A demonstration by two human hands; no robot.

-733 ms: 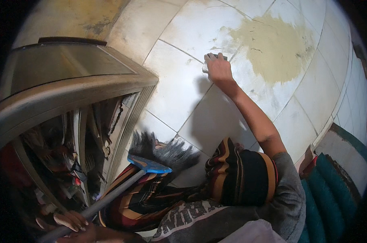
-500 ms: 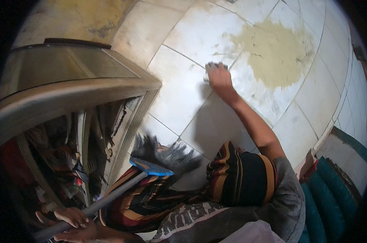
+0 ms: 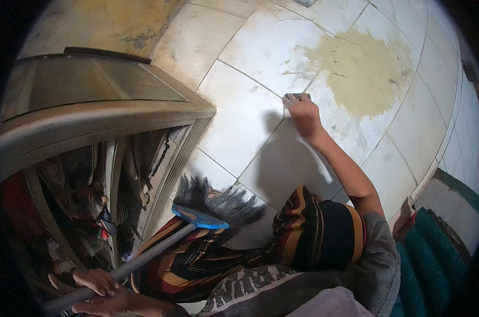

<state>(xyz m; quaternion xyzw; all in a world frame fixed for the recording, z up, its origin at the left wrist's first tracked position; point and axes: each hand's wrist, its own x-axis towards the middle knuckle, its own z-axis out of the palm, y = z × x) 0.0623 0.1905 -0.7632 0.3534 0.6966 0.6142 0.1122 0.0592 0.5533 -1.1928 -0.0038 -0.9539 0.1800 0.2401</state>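
Observation:
My right hand [image 3: 304,114] is stretched out over the white floor tiles [image 3: 239,108], its fingers closed round a small dark, flat-edged block [image 3: 298,96] pressed to the floor. Most of that block is hidden under the hand, so its kind is unclear. Just to the right spreads a rough patch of beige, dried-looking powder or paste [image 3: 358,74]. At the lower left my left hand [image 3: 105,296] grips the grey handle of a broom [image 3: 155,256]. Its blue head [image 3: 200,217] and black bristles [image 3: 223,203] rest near my knee and foot.
A wood-framed cabinet with a glass panel [image 3: 102,79] stands on the left, with forks and other utensils [image 3: 120,211] inside. A stained yellow wall [image 3: 102,26] rises behind it. Teal ridged padding [image 3: 435,264] lies at the lower right.
My right hand has slid right and slightly nearer across the tiles with the block. The left hand and broom stay about where they were; the whole view has shifted slightly.

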